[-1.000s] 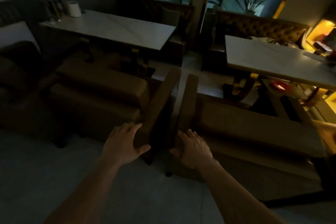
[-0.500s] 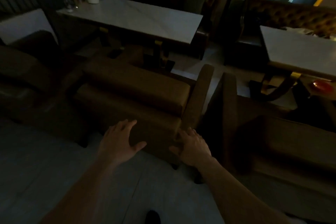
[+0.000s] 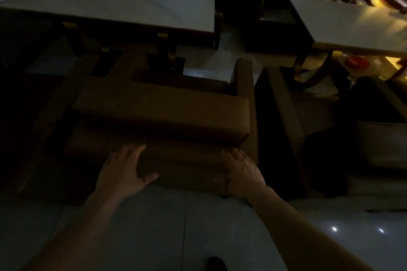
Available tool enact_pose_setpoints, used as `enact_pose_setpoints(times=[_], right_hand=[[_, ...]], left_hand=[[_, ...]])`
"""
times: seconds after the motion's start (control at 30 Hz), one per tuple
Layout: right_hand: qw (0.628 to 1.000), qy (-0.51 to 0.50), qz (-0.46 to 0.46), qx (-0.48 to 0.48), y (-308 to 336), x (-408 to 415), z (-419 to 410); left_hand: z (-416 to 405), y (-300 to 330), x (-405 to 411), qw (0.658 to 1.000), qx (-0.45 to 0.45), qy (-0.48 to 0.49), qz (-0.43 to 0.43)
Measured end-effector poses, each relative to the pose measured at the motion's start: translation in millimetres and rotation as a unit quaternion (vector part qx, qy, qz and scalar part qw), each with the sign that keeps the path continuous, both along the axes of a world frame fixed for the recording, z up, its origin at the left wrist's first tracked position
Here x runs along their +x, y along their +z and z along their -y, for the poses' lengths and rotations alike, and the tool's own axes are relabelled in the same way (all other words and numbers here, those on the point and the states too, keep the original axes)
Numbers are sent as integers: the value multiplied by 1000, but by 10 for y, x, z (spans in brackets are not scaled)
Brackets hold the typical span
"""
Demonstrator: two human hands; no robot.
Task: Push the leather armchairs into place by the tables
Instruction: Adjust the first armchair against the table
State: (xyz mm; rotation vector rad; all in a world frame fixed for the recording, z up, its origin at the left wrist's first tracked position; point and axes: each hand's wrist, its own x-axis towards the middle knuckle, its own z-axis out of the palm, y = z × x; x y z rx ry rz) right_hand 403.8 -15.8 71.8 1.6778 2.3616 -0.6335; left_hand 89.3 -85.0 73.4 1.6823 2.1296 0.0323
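Pretty dark in here, but I've got both hands flat on the back of the brown leather armchair (image 3: 163,116). My left hand (image 3: 123,169) is spread open with the thumb out to the right, and my right hand (image 3: 242,171) is open too, palm pressed on the chair's near right corner. The chair sits facing the white table (image 3: 114,0) on the far left, its seat close up to the table's legs. A second armchair (image 3: 293,116) stands just beside it on the right, by the other table (image 3: 352,26).
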Motion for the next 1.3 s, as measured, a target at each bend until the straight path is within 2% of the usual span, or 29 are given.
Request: enact_pose_setpoints(times=[0.2, 0.4, 0.67, 0.83, 1.1, 1.3], right_hand=[[999, -22, 43, 0, -352, -361, -113], [997, -56, 58, 7, -577, -546, -226], [995, -85, 50, 29, -851, -615, -366], [991, -87, 77, 61, -933, -668, -411], [986, -71, 134, 71, -1036, -692, -415], [987, -55, 129, 79, -1042, -646, -463]], left_hand=[[-379, -480, -680, 998, -42, -35, -35], [-634, -785, -1021, 994, -65, -58, -71], [-836, -1002, -1169, 990, -22, -77, -113], [-877, -1075, -1227, 986, 5, -85, -146], [-843, -1216, -1210, 988, 36, -83, -125], [-843, -1312, -1205, 990, 50, -72, -114]])
